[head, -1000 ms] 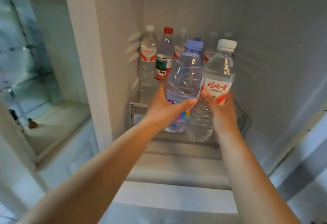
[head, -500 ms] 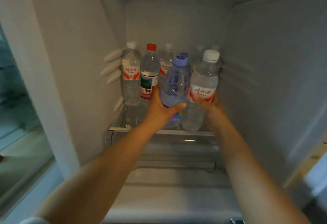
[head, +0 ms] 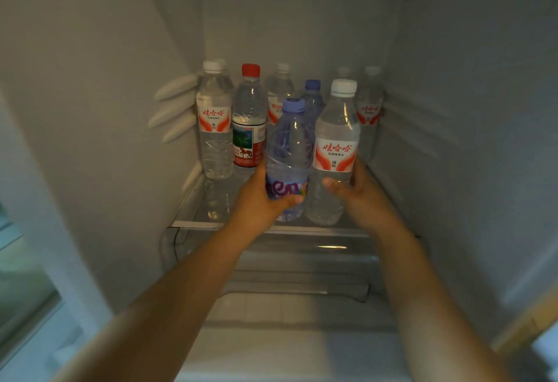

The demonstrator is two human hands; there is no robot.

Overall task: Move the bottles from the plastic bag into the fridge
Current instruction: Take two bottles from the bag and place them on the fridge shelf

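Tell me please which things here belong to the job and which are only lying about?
Belong to the job:
- purple-capped bottle, gripped by the left hand
- white-capped bottle, gripped by the right hand
- glass shelf
- bottles already standing there, such as the red-capped bottle

Only lying about:
- white rails on the fridge wall

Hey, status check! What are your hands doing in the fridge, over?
Left hand grips purple-cap bottle. Right hand grips white-cap bottle. Both at glass shelf front. Standing bottles crowd behind.
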